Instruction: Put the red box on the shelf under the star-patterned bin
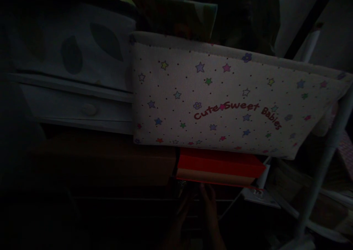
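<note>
The scene is very dark. My left hand (180, 215) and my right hand (211, 209) show only faintly at the bottom centre, fingers pointing up and away. They reach just below a red and tan box (217, 167). It is too dark to tell whether either hand touches the box or holds anything. On top of the box rests a white fabric bin (220, 95) printed with coloured stars and the words "Cute Sweet Babies".
A pale drawer unit with a round knob (89, 109) stands at the left, with leaf-patterned fabric (74, 47) above it. A brown box (110, 161) lies beside the red one. White rack poles (328, 150) run down the right, with papers (259, 196) near them.
</note>
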Demonstrator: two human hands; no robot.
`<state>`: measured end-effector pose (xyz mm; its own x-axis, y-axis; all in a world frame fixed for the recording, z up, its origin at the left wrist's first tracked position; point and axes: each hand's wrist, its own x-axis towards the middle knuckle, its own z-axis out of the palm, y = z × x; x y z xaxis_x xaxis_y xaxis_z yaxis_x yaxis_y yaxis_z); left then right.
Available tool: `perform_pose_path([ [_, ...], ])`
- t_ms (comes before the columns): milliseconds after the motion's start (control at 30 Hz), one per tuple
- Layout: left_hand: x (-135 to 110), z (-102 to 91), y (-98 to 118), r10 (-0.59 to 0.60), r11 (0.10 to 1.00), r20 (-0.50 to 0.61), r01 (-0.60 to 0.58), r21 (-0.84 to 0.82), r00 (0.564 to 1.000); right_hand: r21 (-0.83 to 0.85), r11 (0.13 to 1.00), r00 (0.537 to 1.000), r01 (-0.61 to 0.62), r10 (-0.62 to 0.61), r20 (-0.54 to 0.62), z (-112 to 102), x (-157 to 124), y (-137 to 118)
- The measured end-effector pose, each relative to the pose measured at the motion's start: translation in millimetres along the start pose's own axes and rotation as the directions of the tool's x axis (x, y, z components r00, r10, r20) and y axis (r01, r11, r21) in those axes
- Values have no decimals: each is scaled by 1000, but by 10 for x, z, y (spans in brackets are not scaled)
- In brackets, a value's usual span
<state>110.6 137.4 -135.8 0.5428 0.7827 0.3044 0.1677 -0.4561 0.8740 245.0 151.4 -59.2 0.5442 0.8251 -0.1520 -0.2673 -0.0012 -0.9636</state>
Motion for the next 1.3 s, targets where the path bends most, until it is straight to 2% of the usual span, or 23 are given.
perform_pose_path([
  [133, 18, -34, 103, -22, 999, -17, 22, -26, 1000, -13, 1000, 997, -28, 29, 76, 50, 12, -31],
  [200, 19, -43, 101, -50, 999, -48, 50, -8, 998, -36, 999, 996, -38, 41, 75, 58, 9, -47],
  [300, 22, -17, 4, -33, 999, -42, 34, 21, 999, -58, 997, 996, -40, 45, 82, 67, 3, -39],
  [433, 17, 58, -162, -27, 999, -30, 28, 19, 999, -115, 991, 993, 71, -60, 101, 82, 32, 14],
  [533, 17, 94, -205, -25, 1000, -36, 26, 14, 999, -150, 985, 992, 86, -70, 106, 77, 71, 42],
  [667, 35, 81, -162, -22, 1000, -34, 22, 4, 999, -190, 980, 996, 56, -43, 73, 45, 108, 64],
  [800, 23, 30, -127, 22, 1000, -33, -22, -14, 999, -208, 971, 993, 121, -114, 42, -18, 178, 120],
  [967, -62, -40, -131, -79, 997, -46, 79, 11, 996, -189, 971, 989, 147, -149, 2, -165, 290, 164],
  [1100, -97, -188, 76, -242, 970, -107, 238, -45, 964, -139, 980, 989, 142, -146, -19, -227, 170, 93],
  [1200, -181, -404, 408, -368, 915, -164, 325, -239, 915, -15, 997, 987, 70, -67, 146, -230, -156, -3],
  [1267, -324, -575, 642, -450, 818, -182, 321, -478, 874, 136, 990, 954, -24, -18, 300, -262, -451, -70],
  [1300, -423, -660, 744, -512, 728, -177, 315, -609, 841, 190, 979, 933, -69, -5, 360, -292, -605, -104],
])
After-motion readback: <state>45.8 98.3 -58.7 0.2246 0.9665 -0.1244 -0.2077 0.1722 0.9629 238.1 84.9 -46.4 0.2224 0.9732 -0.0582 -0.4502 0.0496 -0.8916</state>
